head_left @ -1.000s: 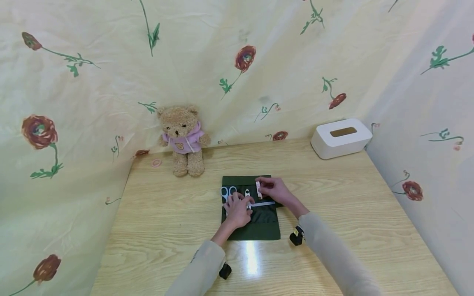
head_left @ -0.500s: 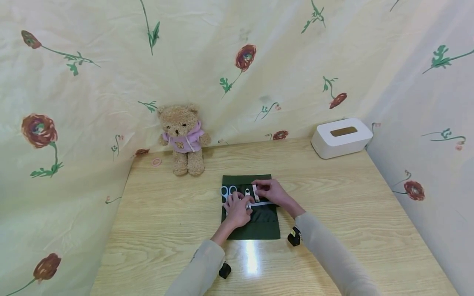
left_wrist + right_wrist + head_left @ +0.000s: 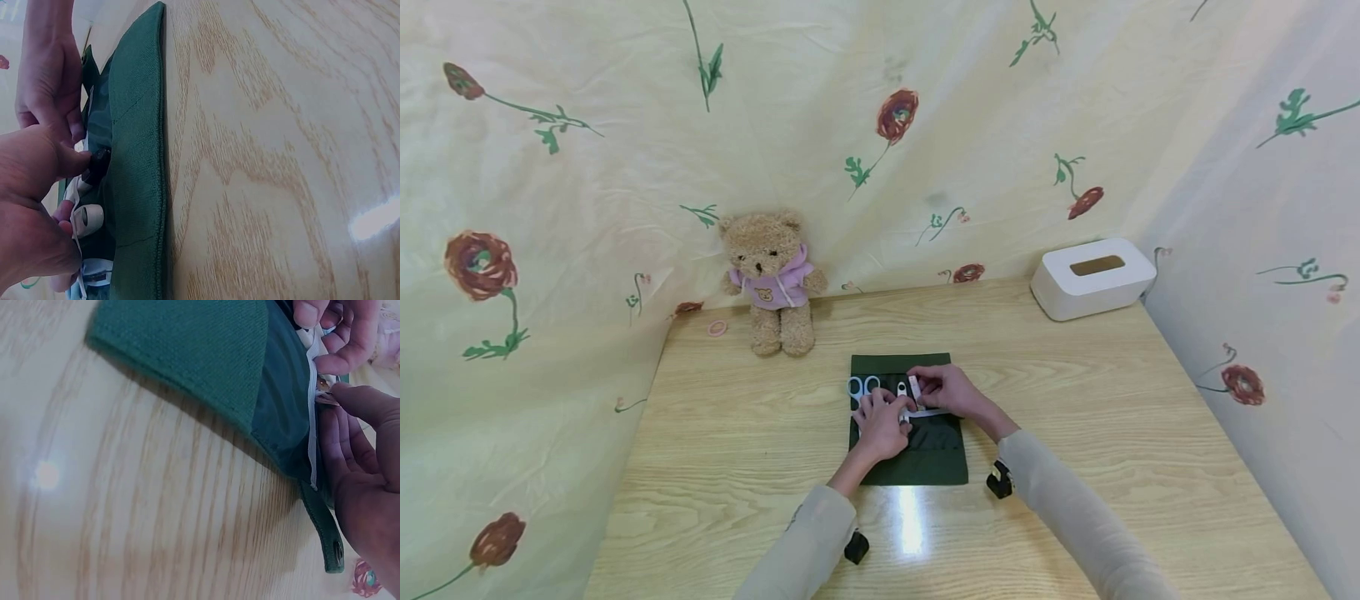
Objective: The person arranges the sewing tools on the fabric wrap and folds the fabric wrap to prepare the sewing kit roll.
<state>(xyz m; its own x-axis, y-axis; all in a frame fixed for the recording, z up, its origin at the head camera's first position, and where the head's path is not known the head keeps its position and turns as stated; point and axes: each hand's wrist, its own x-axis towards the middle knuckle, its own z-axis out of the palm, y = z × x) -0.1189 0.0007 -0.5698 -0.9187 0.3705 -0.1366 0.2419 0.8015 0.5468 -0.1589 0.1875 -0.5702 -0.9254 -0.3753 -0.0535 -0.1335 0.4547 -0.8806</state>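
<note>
A dark green cloth tool roll lies unfolded on the table, with a white elastic band across it. My left hand grips the band; its thumb and fingers lie on either side of it in the left wrist view. My right hand pinches a slim white piece at the band, its lower end near the elastic; a small brassy spot shows on it. Beside it are a white tool with a holed end and scissors with light blue handles, partly covered by my left hand.
A teddy bear in a lilac hoodie leans on the flowered cloth behind the table, near a pink ring. At the back right stands a white tissue box. A green strap with a snap sticks out from the roll's side.
My right hand has moved slightly left and down with the white piece, which has tilted and come closer to the elastic band. The left hand has stayed in place.
</note>
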